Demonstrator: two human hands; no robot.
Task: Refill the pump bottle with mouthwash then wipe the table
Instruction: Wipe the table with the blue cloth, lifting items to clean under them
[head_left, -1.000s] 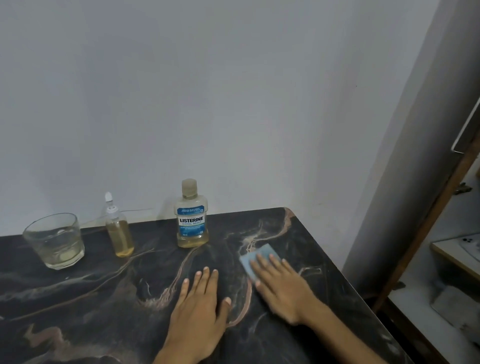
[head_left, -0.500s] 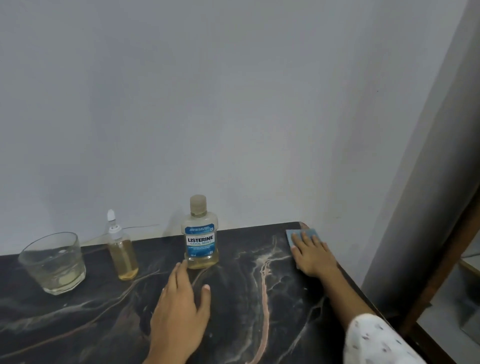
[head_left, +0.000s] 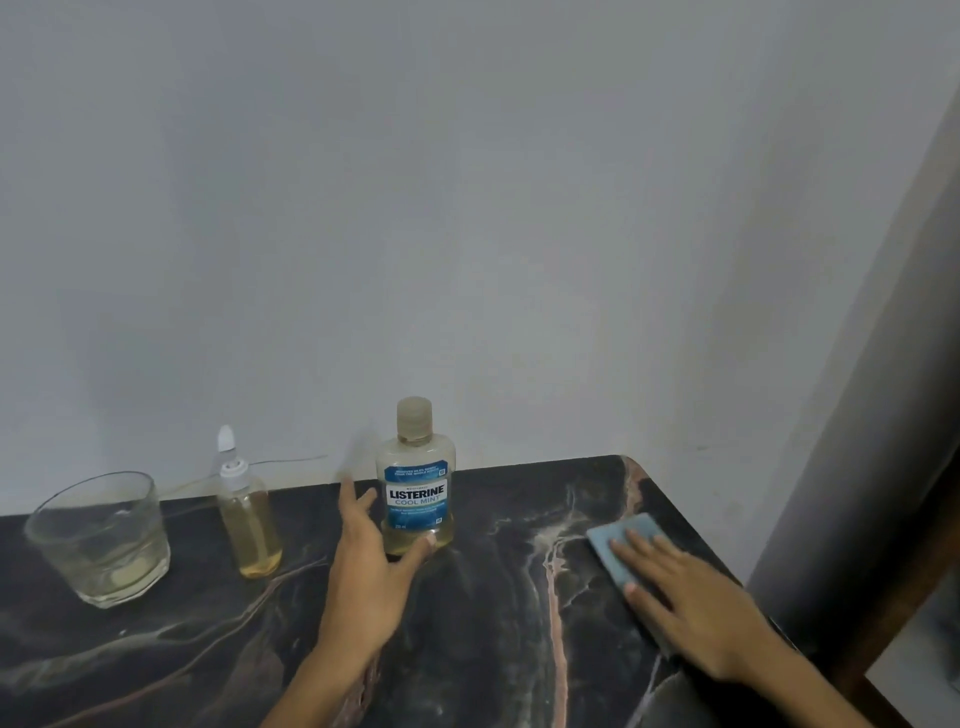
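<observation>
While the wiping step runs, the blue cloth lies flat on the bench near its right edge, long axis running from the near right toward the far left corner. Right hand: fingers straight and spread, pressing the cloth flat. Advice: keep the palm low, sweep in overlapping passes. Left hand: fingers open, thumb touching the base of the mouthwash bottle, which stands upright, cap on. It likely needs lifting aside to wipe beneath. Pump bottle: upright, nozzle up, left of the mouthwash. Glass: far left.
</observation>
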